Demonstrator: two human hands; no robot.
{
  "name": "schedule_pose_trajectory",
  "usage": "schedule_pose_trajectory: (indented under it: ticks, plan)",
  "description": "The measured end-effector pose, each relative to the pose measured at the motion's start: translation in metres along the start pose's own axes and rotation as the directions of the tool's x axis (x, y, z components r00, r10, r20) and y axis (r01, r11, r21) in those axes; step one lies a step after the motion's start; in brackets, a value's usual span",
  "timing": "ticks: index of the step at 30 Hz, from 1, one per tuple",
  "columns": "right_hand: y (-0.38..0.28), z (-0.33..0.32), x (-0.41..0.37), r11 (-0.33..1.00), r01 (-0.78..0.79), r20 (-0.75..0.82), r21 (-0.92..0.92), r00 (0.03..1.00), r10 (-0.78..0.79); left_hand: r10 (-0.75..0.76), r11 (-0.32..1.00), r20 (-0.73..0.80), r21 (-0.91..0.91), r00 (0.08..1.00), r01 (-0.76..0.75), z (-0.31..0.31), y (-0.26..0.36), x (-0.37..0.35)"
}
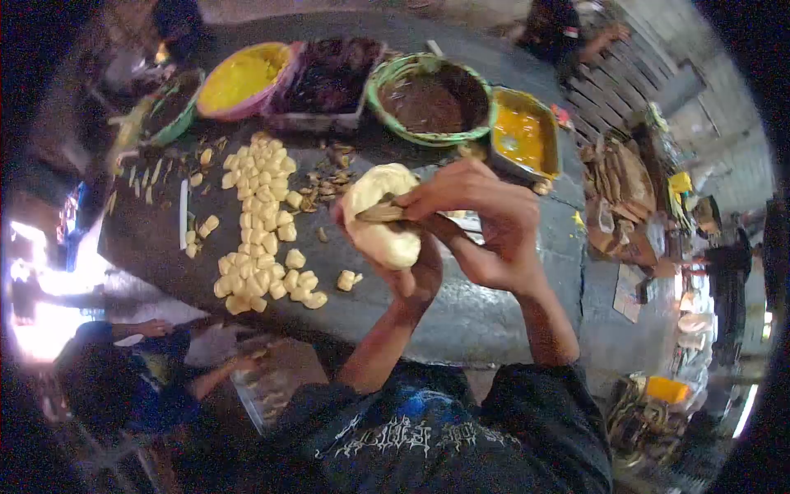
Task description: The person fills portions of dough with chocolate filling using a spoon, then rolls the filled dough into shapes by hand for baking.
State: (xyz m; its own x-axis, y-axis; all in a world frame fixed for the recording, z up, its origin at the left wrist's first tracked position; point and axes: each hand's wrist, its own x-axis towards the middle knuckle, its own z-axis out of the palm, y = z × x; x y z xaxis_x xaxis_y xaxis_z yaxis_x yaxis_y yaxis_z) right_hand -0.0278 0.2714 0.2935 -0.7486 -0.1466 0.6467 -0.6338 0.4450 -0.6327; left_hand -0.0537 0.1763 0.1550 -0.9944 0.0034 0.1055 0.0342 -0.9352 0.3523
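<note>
My left hand (pixel 411 276) cups a pale yellow ball of dough (pixel 380 214) from below, holding it above the dark round table (pixel 485 313). My right hand (pixel 473 218) comes in from the right and pinches a brown strip of filling (pixel 380 213) against the middle of the dough. Both forearms rise from the bottom of the view over my dark printed shirt. Just left of the hands lie several small dough pieces (pixel 259 222) in a long heap on the table.
Along the table's far edge stand a yellow-filled bowl (pixel 239 78), a dark-filled tray (pixel 329 78), a green bowl of brown paste (pixel 429 99) and an orange-filled tin (pixel 522 136). Brown scraps (pixel 325 185) lie nearby. Another person (pixel 140 375) crouches at lower left.
</note>
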Motion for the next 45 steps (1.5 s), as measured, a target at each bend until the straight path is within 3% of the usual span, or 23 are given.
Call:
schedule_pose_trajectory:
  ticks: [2, 4, 7, 11, 18, 19, 21, 22, 25, 26, 27, 28, 29, 31, 34, 37, 38, 40, 41, 42, 43, 44, 45]
  plan:
    - [-0.026, -0.016, -0.019, 0.993, 0.059, 0.034, -0.099, 0.998, -0.056, -0.040, 0.998, 0.043, -0.037, 0.998, 0.041, 0.008, -0.001, -0.027]
    - [-0.046, -0.027, -0.045, 0.967, 0.222, 0.033, -0.124, 0.975, -0.220, -0.111, 0.989, 0.090, -0.087, 0.990, 0.119, 0.019, -0.005, -0.057]
    - [-0.083, -0.045, -0.080, 0.932, 0.315, 0.105, -0.180, 0.948, -0.300, -0.237, 0.956, 0.163, -0.136, 0.958, 0.260, 0.031, -0.009, -0.096]
    - [-0.117, -0.055, -0.128, 0.857, 0.391, -0.001, -0.334, 0.909, -0.416, -0.340, 0.904, 0.242, -0.181, 0.909, 0.386, 0.042, -0.008, -0.144]
    - [-0.161, -0.094, -0.179, 0.877, 0.309, -0.158, -0.368, 0.909, -0.386, -0.421, 0.819, 0.376, -0.233, 0.825, 0.524, 0.052, -0.022, -0.180]
    - [-0.163, -0.099, -0.183, 0.877, 0.298, -0.183, -0.377, 0.904, -0.386, -0.417, 0.833, 0.389, -0.198, 0.821, 0.517, 0.060, -0.021, -0.185]
    - [-0.169, -0.102, -0.189, 0.885, 0.197, -0.272, -0.421, 0.903, -0.331, -0.400, 0.912, 0.301, 0.040, 0.866, 0.407, 0.112, 0.009, -0.202]
    - [-0.167, -0.102, -0.193, 0.896, 0.146, -0.319, -0.419, 0.900, -0.296, -0.203, 0.922, 0.543, 0.387, 0.815, -0.028, 0.092, -0.002, -0.188]
    - [-0.159, -0.098, -0.195, 0.924, 0.046, -0.379, -0.380, 0.903, -0.201, -0.039, 0.820, 0.576, 0.485, 0.816, -0.304, 0.116, -0.002, -0.202]
    - [-0.154, -0.096, -0.195, 0.898, 0.100, -0.408, -0.428, 0.866, -0.291, -0.169, 0.823, 0.592, 0.524, 0.788, -0.218, 0.122, 0.011, -0.197]
    - [-0.152, -0.094, -0.196, 0.921, 0.010, -0.425, -0.391, 0.885, -0.190, -0.237, 0.836, 0.531, 0.538, 0.814, -0.106, 0.127, 0.019, -0.197]
    - [-0.145, -0.093, -0.197, 0.961, -0.030, -0.462, -0.274, 0.881, -0.104, -0.187, 0.821, 0.555, 0.541, 0.810, -0.181, 0.128, 0.021, -0.193]
    - [-0.146, -0.094, -0.193, 0.966, -0.056, -0.471, -0.252, 0.879, -0.072, -0.184, 0.897, 0.561, 0.432, 0.807, -0.096, 0.127, 0.020, -0.190]
    - [-0.133, -0.096, -0.187, 0.915, -0.050, -0.404, -0.399, 0.906, -0.126, -0.177, 0.877, 0.575, 0.460, 0.799, -0.137, 0.128, 0.028, -0.182]
    - [-0.122, -0.066, -0.166, 0.998, -0.054, -0.571, -0.044, 0.821, 0.019, -0.233, 0.898, 0.540, 0.440, 0.809, -0.035, 0.125, 0.037, -0.165]
    - [-0.103, -0.062, -0.152, 0.906, -0.218, -0.382, 0.364, 0.852, 0.358, -0.183, 0.816, 0.660, 0.515, 0.729, -0.262, 0.105, 0.039, -0.126]
    - [-0.093, -0.067, -0.152, 0.891, -0.318, -0.262, 0.324, 0.875, 0.407, -0.229, 0.806, 0.659, 0.541, 0.716, -0.240, 0.097, 0.041, -0.112]
    - [-0.081, -0.066, -0.142, 0.895, -0.444, -0.235, 0.036, 0.867, 0.439, -0.324, 0.782, 0.651, 0.592, 0.686, -0.193, 0.083, 0.045, -0.082]
    - [-0.074, -0.063, -0.136, 0.865, -0.489, -0.223, -0.113, 0.861, 0.458, -0.347, 0.721, 0.640, 0.650, 0.685, -0.241, 0.076, 0.045, -0.069]
    - [-0.061, -0.058, -0.133, 0.887, -0.423, -0.265, -0.186, 0.891, 0.370, -0.372, 0.653, 0.627, 0.701, 0.684, -0.287, 0.068, 0.045, -0.058]
    - [-0.049, -0.052, -0.134, 0.872, -0.457, -0.267, -0.174, 0.875, 0.405, -0.398, 0.579, 0.612, 0.746, 0.683, -0.331, 0.060, 0.044, -0.049]
    - [-0.037, -0.046, -0.138, 0.856, -0.491, -0.269, -0.161, 0.857, 0.440, -0.479, 0.584, 0.518, 0.791, 0.709, -0.183, 0.054, 0.042, -0.044]
    - [-0.026, -0.040, -0.142, 0.839, -0.523, -0.273, -0.148, 0.837, 0.474, -0.474, 0.511, 0.529, 0.816, 0.704, -0.270, 0.040, 0.039, -0.039]
